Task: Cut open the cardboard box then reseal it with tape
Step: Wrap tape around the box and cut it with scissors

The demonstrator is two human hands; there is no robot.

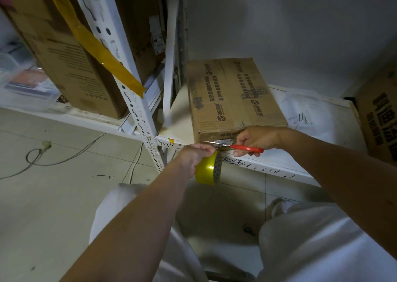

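White metal shelving (137,118) stands against a plain wall, above pale floor tiles. Low shelf board (268,161), scribbled along its front edge: one cardboard box (234,97), printed top, flaps closed, sitting near the front edge. My left hand (194,156) grips a roll of yellow tape (207,171), held just below the board's edge. My right hand (257,139) grips red-handled scissors (238,147), blades pointing left along the box's front face. Hands close together, not touching.

Scissor blades (214,143) are being partly hidden by the left hand (194,156); box (378,118) at right is being cropped; shelf scribbles (257,167) unreadable.
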